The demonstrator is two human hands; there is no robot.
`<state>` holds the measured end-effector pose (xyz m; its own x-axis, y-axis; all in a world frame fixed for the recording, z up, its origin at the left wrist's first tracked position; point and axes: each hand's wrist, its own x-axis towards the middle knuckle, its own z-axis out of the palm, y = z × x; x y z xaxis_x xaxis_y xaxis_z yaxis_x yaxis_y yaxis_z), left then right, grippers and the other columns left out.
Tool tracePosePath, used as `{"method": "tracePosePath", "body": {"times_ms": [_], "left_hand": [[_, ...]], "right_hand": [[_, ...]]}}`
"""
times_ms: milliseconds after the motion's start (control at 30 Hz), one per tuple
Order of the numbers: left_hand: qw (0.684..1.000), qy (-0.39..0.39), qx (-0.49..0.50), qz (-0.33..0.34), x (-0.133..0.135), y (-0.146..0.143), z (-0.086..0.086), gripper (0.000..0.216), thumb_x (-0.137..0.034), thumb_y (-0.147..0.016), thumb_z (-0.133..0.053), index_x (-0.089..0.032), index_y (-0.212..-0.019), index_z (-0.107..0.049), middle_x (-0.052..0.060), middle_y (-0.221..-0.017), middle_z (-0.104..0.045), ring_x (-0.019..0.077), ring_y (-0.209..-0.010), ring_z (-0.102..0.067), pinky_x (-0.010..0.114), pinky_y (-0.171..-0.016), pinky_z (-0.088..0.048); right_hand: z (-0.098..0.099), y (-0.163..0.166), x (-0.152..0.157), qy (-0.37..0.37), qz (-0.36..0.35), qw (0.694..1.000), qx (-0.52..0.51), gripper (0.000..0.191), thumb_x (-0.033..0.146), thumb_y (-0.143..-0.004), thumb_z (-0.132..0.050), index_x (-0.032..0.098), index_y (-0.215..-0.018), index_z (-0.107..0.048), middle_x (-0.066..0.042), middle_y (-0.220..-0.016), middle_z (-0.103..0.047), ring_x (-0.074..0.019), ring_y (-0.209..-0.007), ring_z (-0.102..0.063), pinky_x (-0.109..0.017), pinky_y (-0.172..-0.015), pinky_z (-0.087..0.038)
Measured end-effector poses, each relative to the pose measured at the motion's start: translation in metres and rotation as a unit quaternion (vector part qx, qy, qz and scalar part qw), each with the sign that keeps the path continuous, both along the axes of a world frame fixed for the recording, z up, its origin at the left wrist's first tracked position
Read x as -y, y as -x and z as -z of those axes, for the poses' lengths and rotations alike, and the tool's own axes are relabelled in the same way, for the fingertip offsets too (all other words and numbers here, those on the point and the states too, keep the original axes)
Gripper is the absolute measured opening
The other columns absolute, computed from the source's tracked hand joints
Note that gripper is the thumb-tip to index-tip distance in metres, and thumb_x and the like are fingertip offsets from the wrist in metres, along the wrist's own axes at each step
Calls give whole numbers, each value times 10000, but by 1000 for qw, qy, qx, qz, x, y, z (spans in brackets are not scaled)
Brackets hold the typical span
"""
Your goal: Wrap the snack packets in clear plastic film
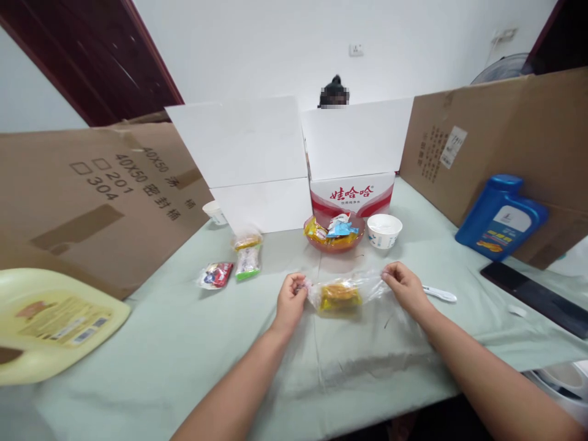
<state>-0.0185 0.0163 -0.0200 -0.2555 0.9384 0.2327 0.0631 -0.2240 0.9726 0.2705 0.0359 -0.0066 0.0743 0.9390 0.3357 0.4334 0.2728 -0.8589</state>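
Note:
A clear plastic bag (pixel 342 294) with yellow snack packets inside lies on the pale green tablecloth (pixel 184 343). My left hand (pixel 291 298) pinches the bag's left end, fingers closed. My right hand (pixel 404 286) pinches its right end. The bag is stretched between both hands. Behind it stands a red bowl (pixel 334 242) holding several wrapped snacks, with a white paper cup (pixel 384 230) to its right.
Two filled snack bags (pixel 247 254) and a red packet (pixel 215 274) lie at left. Cardboard walls (pixel 92 196) and white boards (pixel 257 159) ring the table. A blue jug (pixel 500 219), black phone (pixel 533 297), white pen (pixel 440 294) and yellow jug (pixel 50 321) lie around. A person sits behind the boards.

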Motion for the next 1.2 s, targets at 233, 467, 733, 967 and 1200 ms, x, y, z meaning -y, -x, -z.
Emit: {"method": "tracePosePath", "body": {"times_ms": [233, 467, 733, 967, 1200], "left_hand": [[998, 26, -9, -62, -8, 22, -12, 250, -263, -613, -578, -175, -845, -545, -32, -672, -568, 104, -555, -532, 197, -516, -403], [983, -37, -98, -152, -1, 34, -26, 207, -193, -654, -579, -190, -861, -568, -7, -775, -569, 125, -677, -545, 232, -616, -444], [788, -273, -532, 146, 28, 2, -25, 209, -131, -871, -468, -189, -997, -623, 80, -967, -697, 190, -919, -638, 337, -852, -499], [749, -62, -659, 21, 11, 8, -10, 427, -321, -925, -489, -207, -1336, -516, 114, -1491, -412, 348, -1422, -259, 633, -1115, -195], [802, -56, -594, -23, 7, 12, -9, 316, -223, -872, -543, -185, -1176, -624, 129, -1229, -648, 337, -1263, -487, 565, -1063, -310]], "right_hand": [[-6, -8, -2, 36, 54, 994, 91, 132, 346, -705, -488, 224, -716, -537, 3, -679, -599, -177, -634, -536, -306, -618, -409], [-14, -8, 5, -175, 104, 964, 173, 168, 289, -809, -475, 198, -925, -554, -97, -891, -631, -260, -882, -574, -403, -757, -456], [-22, 20, 34, -274, -222, 886, 300, 93, 217, -928, -469, 208, -925, -562, -70, -874, -652, -220, -916, -592, -367, -794, -476], [19, 10, 0, -188, -63, 908, 368, 332, 260, -955, -383, 138, -1196, -577, -172, -1260, -592, -286, -1160, -524, -454, -948, -445], [12, 9, 1, -162, -37, 924, 343, 335, 211, -920, -391, 137, -1160, -612, -144, -992, -665, -284, -943, -577, -442, -814, -472]]}}
